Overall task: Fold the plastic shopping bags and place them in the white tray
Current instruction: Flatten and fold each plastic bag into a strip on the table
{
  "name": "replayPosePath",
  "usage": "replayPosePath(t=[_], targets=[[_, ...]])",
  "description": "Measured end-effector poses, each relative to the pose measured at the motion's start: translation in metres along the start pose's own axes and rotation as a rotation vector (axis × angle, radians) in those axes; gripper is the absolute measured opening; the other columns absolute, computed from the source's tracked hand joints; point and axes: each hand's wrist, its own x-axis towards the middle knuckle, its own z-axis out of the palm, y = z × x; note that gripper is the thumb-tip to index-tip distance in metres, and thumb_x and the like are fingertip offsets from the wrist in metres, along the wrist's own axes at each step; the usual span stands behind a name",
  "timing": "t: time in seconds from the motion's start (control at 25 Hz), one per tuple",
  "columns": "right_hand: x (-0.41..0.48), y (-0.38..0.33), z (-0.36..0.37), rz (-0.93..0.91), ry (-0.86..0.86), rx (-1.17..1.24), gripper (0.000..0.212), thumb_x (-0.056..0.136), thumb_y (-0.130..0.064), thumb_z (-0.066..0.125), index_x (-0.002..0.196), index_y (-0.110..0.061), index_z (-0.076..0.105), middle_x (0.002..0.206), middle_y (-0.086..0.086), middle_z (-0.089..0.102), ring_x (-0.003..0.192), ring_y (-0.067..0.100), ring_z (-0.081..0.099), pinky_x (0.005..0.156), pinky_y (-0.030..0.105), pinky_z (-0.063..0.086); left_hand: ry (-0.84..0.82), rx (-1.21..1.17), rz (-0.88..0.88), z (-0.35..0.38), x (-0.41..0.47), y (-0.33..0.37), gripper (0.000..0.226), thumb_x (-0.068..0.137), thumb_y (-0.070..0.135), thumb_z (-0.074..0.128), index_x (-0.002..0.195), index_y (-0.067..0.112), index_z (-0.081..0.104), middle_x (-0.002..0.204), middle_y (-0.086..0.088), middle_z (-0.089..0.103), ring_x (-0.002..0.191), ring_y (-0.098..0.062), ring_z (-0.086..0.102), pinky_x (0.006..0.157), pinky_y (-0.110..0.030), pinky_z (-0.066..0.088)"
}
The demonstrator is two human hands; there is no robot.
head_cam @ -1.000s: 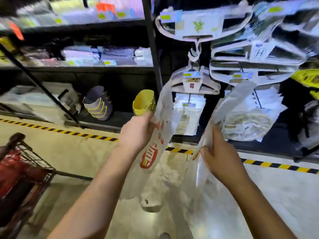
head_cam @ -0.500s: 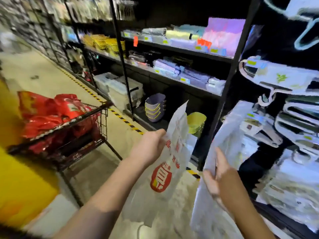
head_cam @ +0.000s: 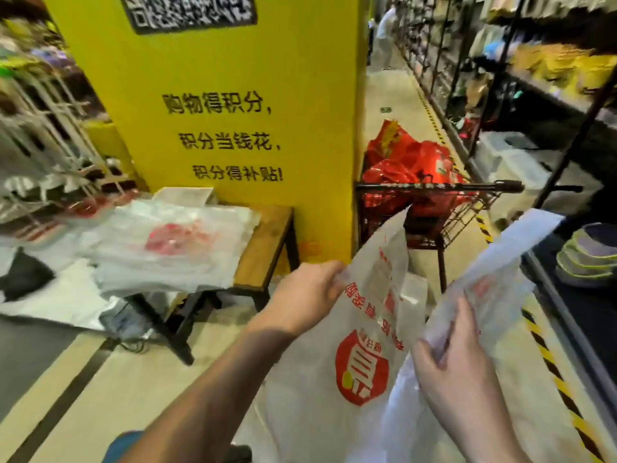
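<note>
You've swung left. Half a second ago the shelves [head_cam: 551, 78] filled your view; now they run along the right side, and the yellow pillar [head_cam: 233, 95] that was only a sliver at the left stands dead ahead. The cart [head_cam: 434, 208] has crossed from your left to just right of the pillar, with red bags [head_cam: 407, 162] heaped in it. It sits behind the bag you're carrying.

Your hold hasn't changed. Your left hand [head_cam: 307, 295] still has its fingers curled on the left strip of the bag [head_cam: 364, 362], pinching it at the edge. The red logo faces you, and the strip's tip points up toward the cart. Your right hand [head_cam: 457, 365] grips the other strip, thumb lying up along it, and that strip leans off to the right. The bag hangs in the air between your hands, unfolded and well clear of the table [head_cam: 267, 242].

The table is new to the view. It is a wooden one at your left, butted against the pillar, with a loose pile [head_cam: 167, 242] of clear bags spread over it. Just behind the pile, against the pillar, is what looks like the tray [head_cam: 185, 195], though it's too blurred to be sure. Striped tape [head_cam: 547, 355] runs along the floor at your right, beside stacked bowls [head_cam: 587, 255] on the low shelf.
</note>
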Motion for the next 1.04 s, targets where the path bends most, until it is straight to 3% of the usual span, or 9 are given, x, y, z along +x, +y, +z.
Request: replayPosePath(t=[0.12, 0.24, 0.48, 0.6, 0.68, 0.76, 0.84, 0.96, 1.04], targets=[[-0.004, -0.056, 0.049, -0.072, -0.161, 0.024, 0.092, 0.093, -0.037, 0.060, 0.155, -0.039, -0.006, 0.113, 0.011, 0.063, 0.098, 0.032, 0.060, 0.079, 0.038, 0.044, 0.102, 0.009, -0.137, -0.050, -0.046, -0.062, 0.015, 0.099, 0.036, 0.054, 0.110, 0.028, 0.060, 0.102, 0.007, 0.070, 0.090, -0.014, 0.065, 0.075, -0.038, 0.054], [-0.013, -0.106, 0.099, -0.147, -0.236, 0.057, 0.087, 0.093, -0.038, 0.058, 0.156, -0.040, -0.002, 0.138, 0.005, 0.057, 0.119, 0.031, 0.057, 0.087, 0.037, 0.042, 0.154, 0.004, -0.255, -0.092, -0.083, -0.111, 0.016, 0.098, 0.039, 0.056, 0.113, 0.034, 0.060, 0.103, 0.009, 0.070, 0.081, -0.008, 0.064, 0.074, -0.034, 0.055], [-0.019, -0.181, 0.196, -0.354, -0.328, 0.041, 0.087, 0.094, -0.030, 0.058, 0.157, -0.036, 0.000, 0.142, 0.000, 0.056, 0.117, 0.025, 0.062, 0.082, 0.029, 0.045, 0.188, -0.071, -0.403, -0.163, -0.119, -0.192, 0.018, 0.100, 0.028, 0.057, 0.116, 0.025, 0.064, 0.095, 0.009, 0.066, 0.078, -0.004, 0.064, 0.063, -0.023, 0.050], [-0.016, -0.223, 0.249, -0.405, -0.378, 0.054, 0.087, 0.093, -0.028, 0.058, 0.158, -0.035, 0.001, 0.147, -0.003, 0.050, 0.119, 0.020, 0.060, 0.083, 0.026, 0.044, 0.156, -0.089, -0.427, -0.193, -0.117, -0.237, 0.019, 0.100, 0.025, 0.057, 0.116, 0.027, 0.066, 0.104, 0.008, 0.068, 0.078, -0.005, 0.067, 0.068, -0.026, 0.056], [-0.011, -0.247, 0.285, -0.477, -0.404, 0.005, 0.086, 0.094, -0.032, 0.058, 0.155, -0.037, -0.001, 0.135, 0.000, 0.060, 0.108, 0.023, 0.064, 0.076, 0.029, 0.047, 0.135, -0.083, -0.416, -0.210, -0.108, -0.269, 0.017, 0.100, 0.028, 0.057, 0.113, 0.031, 0.067, 0.109, 0.008, 0.069, 0.082, -0.006, 0.067, 0.076, -0.031, 0.057], [-0.006, -0.265, 0.314, -0.547, -0.437, -0.048, 0.083, 0.095, -0.038, 0.056, 0.148, -0.042, -0.008, 0.111, 0.000, 0.069, 0.087, 0.021, 0.067, 0.069, 0.031, 0.051, 0.100, -0.101, -0.374, -0.220, -0.098, -0.292, 0.015, 0.099, 0.032, 0.057, 0.109, 0.032, 0.068, 0.107, 0.010, 0.069, 0.084, -0.001, 0.064, 0.081, -0.034, 0.056], [0.000, -0.278, 0.334, -0.563, -0.497, -0.033, 0.083, 0.095, -0.045, 0.052, 0.144, -0.050, -0.014, 0.099, -0.006, 0.069, 0.080, 0.015, 0.066, 0.072, 0.037, 0.056, 0.087, -0.117, -0.320, -0.225, -0.092, -0.309, 0.015, 0.100, 0.029, 0.058, 0.108, 0.030, 0.070, 0.104, 0.011, 0.070, 0.083, 0.003, 0.061, 0.083, -0.032, 0.055], [0.016, -0.288, 0.347, -0.560, -0.659, 0.011, 0.094, 0.088, -0.049, 0.053, 0.142, -0.059, -0.023, 0.113, -0.021, 0.065, 0.093, 0.009, 0.066, 0.085, 0.047, 0.056, 0.132, -0.175, -0.257, -0.224, -0.095, -0.329, 0.018, 0.099, 0.014, 0.058, 0.111, 0.019, 0.072, 0.104, 0.006, 0.071, 0.089, -0.003, 0.063, 0.083, -0.023, 0.052], [0.031, -0.290, 0.350, -0.589, -0.797, -0.022, 0.100, 0.086, -0.039, 0.054, 0.138, -0.064, -0.027, 0.129, -0.028, 0.057, 0.098, 0.009, 0.064, 0.090, 0.050, 0.054, 0.121, -0.194, -0.306, -0.222, -0.097, -0.336, 0.022, 0.101, 0.016, 0.055, 0.118, 0.018, 0.070, 0.111, 0.006, 0.071, 0.098, -0.007, 0.063, 0.089, -0.022, 0.050]])
